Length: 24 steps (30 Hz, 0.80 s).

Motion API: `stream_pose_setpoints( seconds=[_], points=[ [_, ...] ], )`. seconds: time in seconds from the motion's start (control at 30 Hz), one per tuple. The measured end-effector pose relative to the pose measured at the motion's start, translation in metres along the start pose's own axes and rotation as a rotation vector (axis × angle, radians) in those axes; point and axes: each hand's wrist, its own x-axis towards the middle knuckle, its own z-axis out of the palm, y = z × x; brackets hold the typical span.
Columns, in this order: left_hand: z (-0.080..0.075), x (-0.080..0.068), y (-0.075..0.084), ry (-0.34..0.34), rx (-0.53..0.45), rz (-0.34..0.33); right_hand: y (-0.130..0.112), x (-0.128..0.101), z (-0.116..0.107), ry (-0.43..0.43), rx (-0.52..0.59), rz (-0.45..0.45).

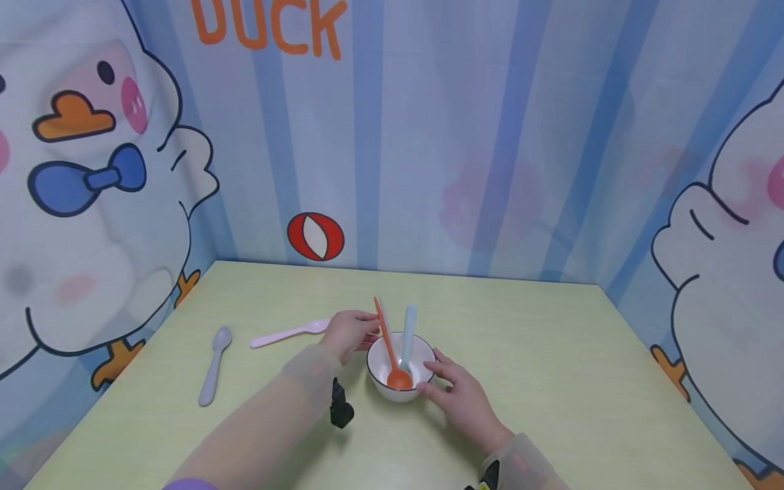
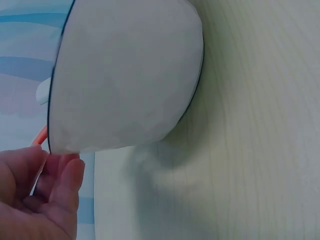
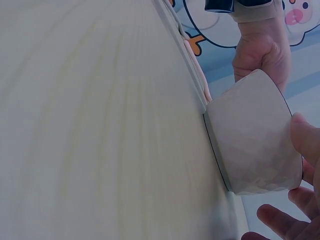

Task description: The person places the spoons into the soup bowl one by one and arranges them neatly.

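A white bowl (image 1: 401,391) with a dark rim stands on the pale green table (image 1: 551,381). In it lean an orange spoon (image 1: 388,344) and a light blue spoon (image 1: 408,330), handles up and away from me. My left hand (image 1: 367,328) is at the bowl's far left rim, and its fingertips pinch the orange spoon's handle (image 2: 40,136). My right hand (image 1: 436,374) lies at the bowl's right side with loosely spread fingers; its thumb (image 3: 305,137) touches the bowl's wall (image 3: 250,140).
A pink spoon (image 1: 286,333) lies left of the left hand, and a grey spoon (image 1: 214,367) farther left. Printed walls close the table on the left, back and right. A black camera (image 1: 339,406) sits on each wrist.
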Motion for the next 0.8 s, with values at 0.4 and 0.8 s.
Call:
stream_pose_setpoints(
  seconds=[0.4,0.8],
  points=[
    [-0.016,-0.004,-0.010,0.032,0.046,0.029,0.003,0.001,0.000,0.005,-0.003,-0.007],
    [-0.046,-0.009,-0.023,0.101,-0.073,0.013,0.004,0.001,0.000,0.009,-0.007,-0.009]
  ],
)
